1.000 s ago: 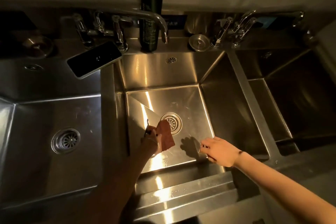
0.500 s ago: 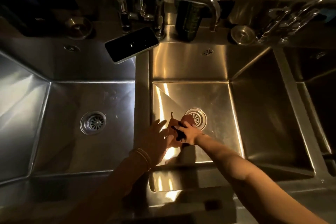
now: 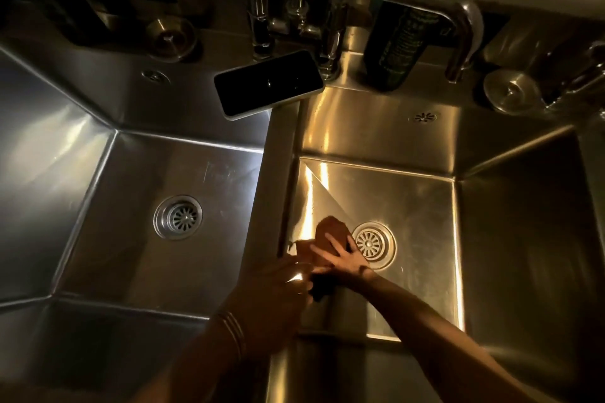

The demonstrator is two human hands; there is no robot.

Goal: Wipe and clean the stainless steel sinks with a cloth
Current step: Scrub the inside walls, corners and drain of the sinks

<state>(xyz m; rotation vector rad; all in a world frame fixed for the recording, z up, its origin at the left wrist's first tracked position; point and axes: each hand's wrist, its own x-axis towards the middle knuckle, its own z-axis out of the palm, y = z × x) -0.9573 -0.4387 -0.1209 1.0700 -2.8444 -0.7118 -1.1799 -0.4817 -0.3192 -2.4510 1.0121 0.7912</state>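
Note:
A brown cloth (image 3: 330, 232) lies on the floor of the middle steel sink (image 3: 415, 203), just left of its round drain (image 3: 371, 244). My right hand (image 3: 343, 258) lies flat on the cloth with fingers spread, pressing it down. My left hand (image 3: 275, 285), with thin bangles at the wrist, sits at the sink's left wall beside the cloth's near-left edge. Its fingers are in shadow and their hold is unclear. The left sink (image 3: 131, 229) has its own drain and lies under my left forearm.
A black phone (image 3: 268, 87) lies on the ledge between the two sinks at the back. Behind it stand tap handles, a dark bottle (image 3: 399, 49) and a bent spout (image 3: 465, 26). Metal drain plugs (image 3: 507, 91) rest on the back ledge.
The cloth passed from my left hand to my right. My right hand, gripping it half a second ago, now lies flat and spread on it. My left hand has drawn in close.

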